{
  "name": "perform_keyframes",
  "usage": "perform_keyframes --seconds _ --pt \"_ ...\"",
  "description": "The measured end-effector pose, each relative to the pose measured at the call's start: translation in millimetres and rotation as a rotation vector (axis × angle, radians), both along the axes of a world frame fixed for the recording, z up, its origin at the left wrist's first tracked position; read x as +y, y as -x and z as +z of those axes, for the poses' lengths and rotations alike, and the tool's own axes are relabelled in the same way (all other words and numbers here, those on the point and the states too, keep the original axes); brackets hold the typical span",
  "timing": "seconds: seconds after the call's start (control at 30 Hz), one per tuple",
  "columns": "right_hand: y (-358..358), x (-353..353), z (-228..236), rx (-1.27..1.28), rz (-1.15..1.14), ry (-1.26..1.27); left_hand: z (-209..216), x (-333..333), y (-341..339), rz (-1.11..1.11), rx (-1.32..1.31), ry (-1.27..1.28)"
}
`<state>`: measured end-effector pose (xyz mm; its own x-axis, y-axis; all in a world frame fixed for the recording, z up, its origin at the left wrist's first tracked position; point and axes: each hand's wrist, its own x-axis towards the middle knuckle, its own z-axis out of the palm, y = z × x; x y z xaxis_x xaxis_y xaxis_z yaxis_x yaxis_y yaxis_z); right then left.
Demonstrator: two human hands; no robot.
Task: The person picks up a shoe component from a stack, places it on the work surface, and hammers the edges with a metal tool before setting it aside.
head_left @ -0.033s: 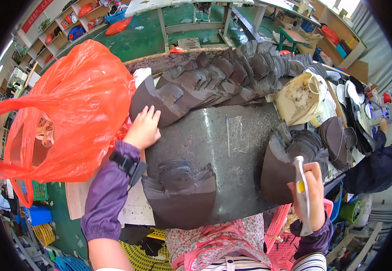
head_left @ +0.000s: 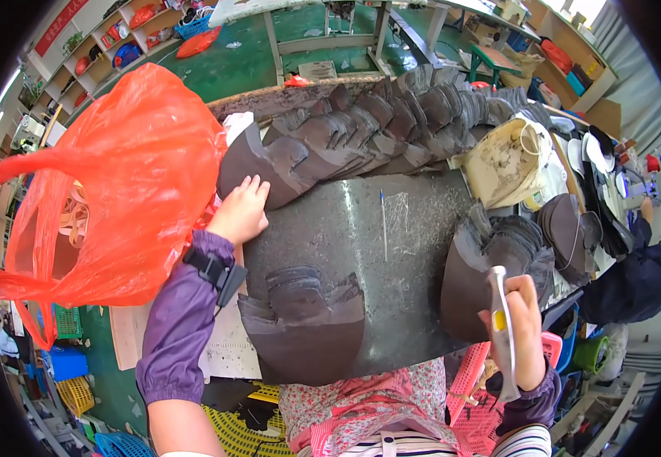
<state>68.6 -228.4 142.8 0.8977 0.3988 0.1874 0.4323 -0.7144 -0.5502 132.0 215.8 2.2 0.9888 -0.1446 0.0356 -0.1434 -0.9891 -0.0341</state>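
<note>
My left hand [head_left: 241,211] is open, its fingers laid on the lower edge of a dark brown curved shoe-upper piece [head_left: 248,169] at the left end of a long overlapping row. In my right hand [head_left: 525,320] is a hammer, its long silver metal head [head_left: 500,335] upright and a yellow spot at its middle; the fingers hide most of the handle. Behind the hammer is a fanned stack of brown pieces [head_left: 464,293]. Another overlapping stack [head_left: 308,343] lies at the near left of the dark worktop [head_left: 414,297].
A large red plastic bag [head_left: 140,190] stands beside my left arm. A pen [head_left: 383,225] lies mid-worktop. To the far right are a stained cream container [head_left: 502,164] and more stacked pieces [head_left: 563,236]. A pink basket [head_left: 467,388] is below my right hand; a person in dark clothing [head_left: 627,286] is at right.
My right hand and the hammer have shifted very slightly left. My left hand has barely moved on the brown piece.
</note>
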Motion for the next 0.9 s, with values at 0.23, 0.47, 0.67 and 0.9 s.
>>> perform_keyframes --seconds 0.23,0.47,0.67,0.9 --pt "12.2 -0.2 -8.8 0.232 0.062 -0.075 18.7 9.0 -22.6 -0.274 -0.023 -0.187" --pt "16.5 -6.9 -19.8 0.310 0.145 -0.069 42.0 45.2 -43.9 0.128 -0.058 1.037" --pt "17.6 -3.2 -26.5 0.314 0.201 -0.074 44.7 70.3 -46.6 0.131 -0.053 1.227" --pt "11.7 -3.3 -40.6 0.288 0.243 -0.094 54.2 81.7 -54.3 0.255 -0.209 1.366"
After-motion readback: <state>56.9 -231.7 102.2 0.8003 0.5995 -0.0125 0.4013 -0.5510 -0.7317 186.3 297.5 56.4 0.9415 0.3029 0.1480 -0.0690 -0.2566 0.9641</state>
